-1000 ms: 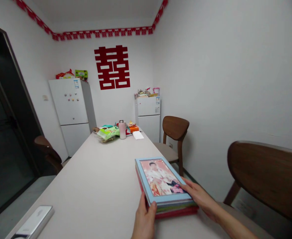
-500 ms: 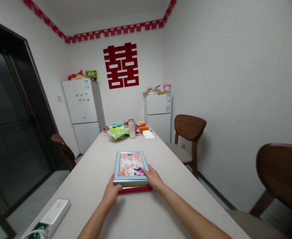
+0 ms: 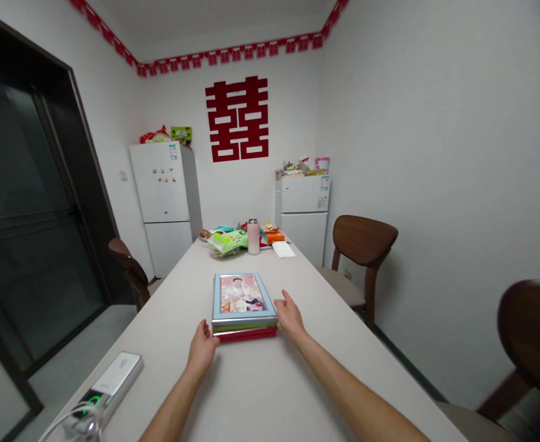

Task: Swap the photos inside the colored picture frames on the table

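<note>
Picture frames [image 3: 243,306] lie flat in one pile on the tabletop [image 3: 251,393], near its middle, with edges almost even; this probably gives them steadiness. The left hand [image 3: 202,350] is at their near left corner, the right hand [image 3: 291,316] beside their right edge, perhaps for guiding both sides. Each grip is loosely spread, closed around nothing; light contact I cannot tell. Both arms [image 3: 173,396] reach forward, stretched low.
</note>
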A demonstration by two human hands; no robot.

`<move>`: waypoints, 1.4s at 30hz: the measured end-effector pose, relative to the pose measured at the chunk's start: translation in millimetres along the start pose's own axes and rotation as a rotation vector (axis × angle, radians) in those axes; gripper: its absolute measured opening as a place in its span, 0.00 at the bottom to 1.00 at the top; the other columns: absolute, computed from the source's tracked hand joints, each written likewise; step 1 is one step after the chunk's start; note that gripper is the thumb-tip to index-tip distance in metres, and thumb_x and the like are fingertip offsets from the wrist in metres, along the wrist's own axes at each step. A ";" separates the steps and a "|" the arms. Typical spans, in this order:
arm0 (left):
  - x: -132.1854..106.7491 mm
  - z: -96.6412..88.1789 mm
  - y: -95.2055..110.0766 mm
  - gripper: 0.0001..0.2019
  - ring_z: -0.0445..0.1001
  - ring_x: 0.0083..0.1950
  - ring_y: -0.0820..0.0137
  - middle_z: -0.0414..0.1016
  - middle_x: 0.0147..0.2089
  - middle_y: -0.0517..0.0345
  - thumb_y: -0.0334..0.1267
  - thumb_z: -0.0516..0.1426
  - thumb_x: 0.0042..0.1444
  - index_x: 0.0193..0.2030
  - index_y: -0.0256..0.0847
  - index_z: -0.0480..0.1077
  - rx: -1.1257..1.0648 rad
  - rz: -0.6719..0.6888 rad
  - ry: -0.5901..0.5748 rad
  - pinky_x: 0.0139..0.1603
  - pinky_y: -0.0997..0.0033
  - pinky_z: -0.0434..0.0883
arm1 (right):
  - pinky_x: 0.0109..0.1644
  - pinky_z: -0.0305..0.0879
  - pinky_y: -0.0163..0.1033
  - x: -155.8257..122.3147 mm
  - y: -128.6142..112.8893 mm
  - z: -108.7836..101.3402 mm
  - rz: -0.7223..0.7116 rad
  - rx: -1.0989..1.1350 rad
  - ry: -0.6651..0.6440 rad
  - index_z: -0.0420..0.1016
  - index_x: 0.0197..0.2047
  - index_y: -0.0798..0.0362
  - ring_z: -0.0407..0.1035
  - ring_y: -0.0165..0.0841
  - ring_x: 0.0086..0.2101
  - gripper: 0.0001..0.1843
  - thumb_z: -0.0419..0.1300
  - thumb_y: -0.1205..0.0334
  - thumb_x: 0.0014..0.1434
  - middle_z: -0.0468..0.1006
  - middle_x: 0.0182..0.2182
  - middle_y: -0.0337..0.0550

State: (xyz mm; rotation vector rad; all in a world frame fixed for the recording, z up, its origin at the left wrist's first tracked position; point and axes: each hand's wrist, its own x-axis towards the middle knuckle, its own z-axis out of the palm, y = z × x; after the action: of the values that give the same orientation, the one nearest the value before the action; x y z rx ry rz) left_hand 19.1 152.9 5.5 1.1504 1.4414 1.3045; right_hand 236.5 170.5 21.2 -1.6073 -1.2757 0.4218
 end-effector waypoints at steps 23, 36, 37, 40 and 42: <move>-106.0 25.5 128.3 0.38 0.59 0.22 0.80 0.61 0.21 0.73 0.26 0.56 0.40 0.58 0.49 0.46 -0.640 0.335 -0.557 0.28 0.78 0.58 | 0.23 0.50 0.30 -93.6 -126.6 -54.2 -0.162 1.204 -0.475 0.49 0.57 0.43 0.53 0.24 0.19 0.37 0.52 0.70 0.42 0.60 0.17 0.29; -91.0 17.2 118.2 0.32 0.45 0.07 0.84 0.53 0.05 0.65 0.67 0.37 0.44 0.10 0.38 0.55 -0.495 -0.169 -0.568 0.12 0.80 0.39 | 0.13 0.35 0.29 -89.0 -122.4 -34.1 0.247 1.030 -0.627 0.50 0.08 0.54 0.43 0.20 0.08 0.33 0.40 0.35 0.48 0.52 0.06 0.32; -90.9 16.9 117.9 0.33 0.45 0.07 0.84 0.53 0.05 0.65 0.67 0.36 0.44 0.10 0.38 0.55 -0.490 -0.181 -0.565 0.12 0.81 0.39 | 0.13 0.35 0.29 -89.0 -122.5 -32.5 0.227 0.984 -0.627 0.49 0.08 0.54 0.42 0.20 0.08 0.33 0.39 0.35 0.48 0.51 0.06 0.31; -87.1 15.0 111.3 0.33 0.47 0.07 0.84 0.54 0.06 0.65 0.66 0.35 0.45 0.10 0.38 0.55 -0.479 -0.216 -0.527 0.12 0.81 0.39 | 0.13 0.41 0.30 -84.3 -114.1 -22.1 0.030 0.618 -0.514 0.48 0.11 0.52 0.44 0.21 0.09 0.31 0.32 0.37 0.51 0.49 0.07 0.30; -81.6 12.6 99.8 0.32 0.47 0.07 0.84 0.54 0.06 0.65 0.65 0.37 0.45 0.11 0.38 0.56 -0.470 -0.243 -0.479 0.12 0.82 0.39 | 0.16 0.49 0.31 -76.6 -101.7 -12.3 -0.145 0.277 -0.369 0.53 0.13 0.52 0.51 0.24 0.11 0.30 0.31 0.42 0.54 0.53 0.08 0.32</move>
State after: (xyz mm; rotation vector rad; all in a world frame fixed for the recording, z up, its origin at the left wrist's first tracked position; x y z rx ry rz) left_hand 57.2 78.8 104.8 0.8609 0.8341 1.0309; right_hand 162.9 91.9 90.2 -1.2303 -1.5213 0.7939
